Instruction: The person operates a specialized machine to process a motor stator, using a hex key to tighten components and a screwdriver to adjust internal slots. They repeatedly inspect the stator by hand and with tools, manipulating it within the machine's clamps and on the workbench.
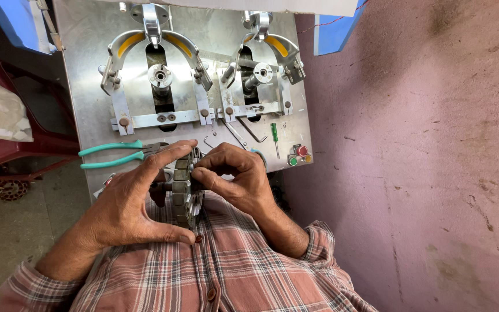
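A round metal stator core (183,193) with slotted teeth stands on edge in front of my chest. My left hand (128,202) grips it from the left, fingers over its top and thumb under its bottom. My right hand (235,176) is on its right face, with fingertips pinched at the upper slots. What the fingertips pinch is too small to tell. My checked shirt sleeves cover both forearms.
A steel machine plate (88,69) carries two winding heads with spindles (160,75) (261,73). Teal-handled pliers (111,155), a green screwdriver (275,137), hex keys (252,130) and red and green buttons (297,155) lie on it. A pink wall (423,162) is right; a dark red chair (12,144) left.
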